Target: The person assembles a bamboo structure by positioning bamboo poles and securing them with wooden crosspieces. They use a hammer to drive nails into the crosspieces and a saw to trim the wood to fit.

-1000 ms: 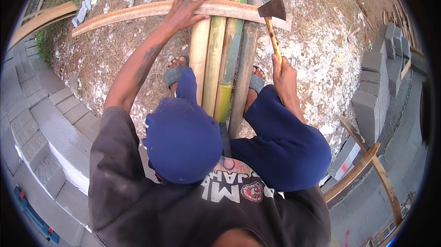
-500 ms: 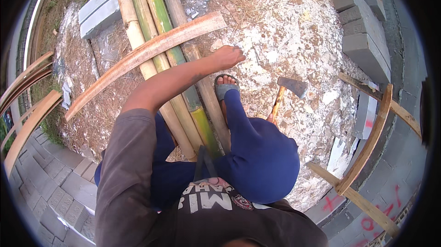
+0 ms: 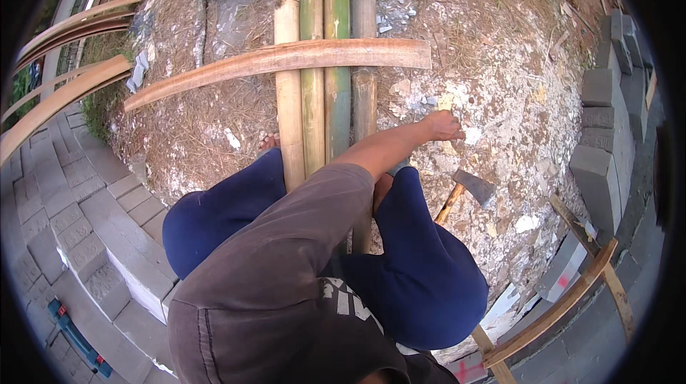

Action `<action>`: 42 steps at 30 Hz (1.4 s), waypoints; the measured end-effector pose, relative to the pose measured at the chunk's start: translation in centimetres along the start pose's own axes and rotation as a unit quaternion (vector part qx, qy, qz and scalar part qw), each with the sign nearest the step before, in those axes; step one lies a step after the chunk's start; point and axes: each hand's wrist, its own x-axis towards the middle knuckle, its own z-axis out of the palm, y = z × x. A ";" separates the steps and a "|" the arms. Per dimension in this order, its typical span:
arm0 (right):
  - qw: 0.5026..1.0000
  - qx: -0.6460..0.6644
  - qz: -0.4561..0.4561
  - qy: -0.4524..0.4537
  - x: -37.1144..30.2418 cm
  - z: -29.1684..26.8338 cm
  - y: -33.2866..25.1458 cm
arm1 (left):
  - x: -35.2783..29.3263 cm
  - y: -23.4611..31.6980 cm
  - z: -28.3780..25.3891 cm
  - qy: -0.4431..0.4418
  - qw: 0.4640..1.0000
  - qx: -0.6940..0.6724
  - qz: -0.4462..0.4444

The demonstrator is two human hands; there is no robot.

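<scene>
Left hand [image 3: 441, 126] near axe [image 3: 474, 187], ground [image 3: 464, 156] between, plank [image 3: 307, 56] ends overhanging poles [image 3: 312, 112]

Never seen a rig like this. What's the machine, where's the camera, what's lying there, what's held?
No machine: just a person's bare hands. The view comes from the left of two fisheye cameras on the head, looking down, so straight edges bend near the rim. On the pale, littered ground lie four long poles with a wooden strip across them. Grey blocks stand at the right. The left hand reaches across to the right, curled; whether it holds anything is unclear. A hatchet shows beyond the right leg, which hides its lower handle. The right hand is out of sight, so its grip can't be confirmed.
</scene>
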 end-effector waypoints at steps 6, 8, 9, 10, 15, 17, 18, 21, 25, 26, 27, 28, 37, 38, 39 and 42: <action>1.000 -0.024 0.002 0.006 -1.1 -5.9 1.3 | 0.6 1.3 1.4 -0.030 0.986 0.158 0.050; 1.000 -0.025 -0.004 0.004 -1.3 -7.8 1.3 | -0.1 1.0 1.3 0.007 0.979 0.197 0.053; 0.999 -0.031 -0.008 -0.016 -1.6 -7.7 1.0 | -1.6 0.1 1.1 -0.015 0.993 0.112 0.027; 0.999 -0.039 -0.012 -0.009 -1.4 -8.7 1.0 | -2.1 0.1 -0.5 -0.003 0.998 0.041 0.050; 0.998 -0.030 -0.040 0.037 -0.3 -13.3 -2.7 | -6.4 -4.4 -23.0 0.012 0.954 -0.268 0.132; 0.997 -0.027 -0.068 0.014 0.0 -12.5 -5.0 | -12.9 -8.2 -29.5 0.031 0.955 -0.295 0.026; 0.996 -0.026 -0.083 0.005 0.3 -12.4 -6.2 | -16.1 -9.5 -32.8 0.029 0.939 -0.336 -0.067; 0.989 -0.041 -0.138 -0.035 1.1 -10.9 -9.8 | -25.4 -13.3 -32.9 0.202 0.804 -0.477 -0.292; 0.978 -0.083 -0.146 -0.120 -1.3 -4.1 -18.2 | -34.1 -12.9 -26.4 0.438 0.644 -0.482 -0.401; 0.974 -0.098 -0.158 -0.129 -1.1 -3.4 -19.6 | -33.9 -12.8 -25.4 0.486 0.608 -0.487 -0.396; 0.968 -0.119 -0.165 -0.144 -0.7 -2.7 -20.1 | -33.7 -12.5 -24.2 0.522 0.571 -0.509 -0.376; 0.963 -0.142 -0.167 -0.156 -0.6 -2.3 -20.3 | -32.8 -11.8 -23.3 0.537 0.571 -0.500 -0.368; 0.939 -0.203 -0.198 -0.197 -0.2 0.6 -21.6 | -32.0 -11.1 -20.6 0.539 0.635 -0.409 -0.373; 0.937 -0.217 -0.193 -0.194 -0.1 0.6 -21.7 | -32.0 -11.0 -20.4 0.537 0.641 -0.402 -0.373; 0.938 -0.212 -0.195 -0.193 -0.2 0.7 -21.9 | -31.9 -11.1 -20.4 0.549 0.633 -0.404 -0.366; 0.939 -0.200 -0.202 -0.194 -0.8 1.4 -22.7 | -31.4 -11.2 -19.9 0.576 0.613 -0.412 -0.349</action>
